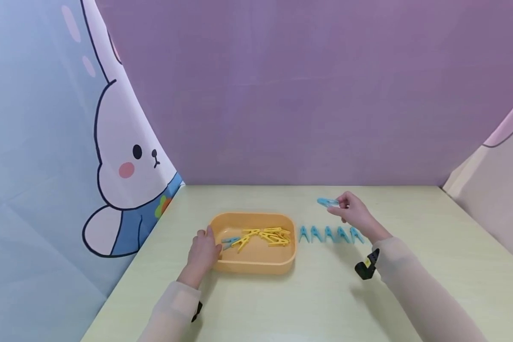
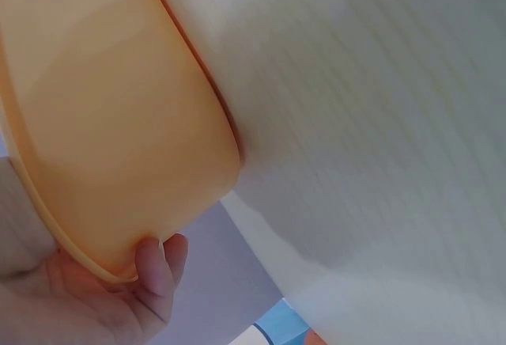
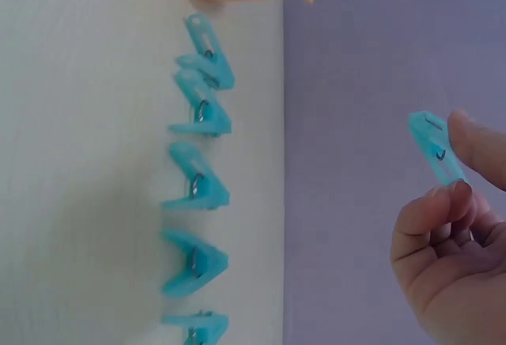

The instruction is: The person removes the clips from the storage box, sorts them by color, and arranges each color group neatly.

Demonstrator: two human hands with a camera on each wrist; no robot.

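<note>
My left hand grips the left rim of an orange plastic basin, thumb inside and fingers outside; the left wrist view shows fingertips curled at its edge. Inside lie several yellow clothespins and a blue clothespin at the left. Raised above the table on the right, my right hand pinches a light blue clothespin between thumb and fingers. Below that hand, several blue clothespins stand in a row to the right of the basin, their legs spread toward me.
The pale table carries the basin and the row. A purple backdrop rises behind its far edge, and a cloth with a rabbit drawing hangs on the left. A white cloth borders the right side.
</note>
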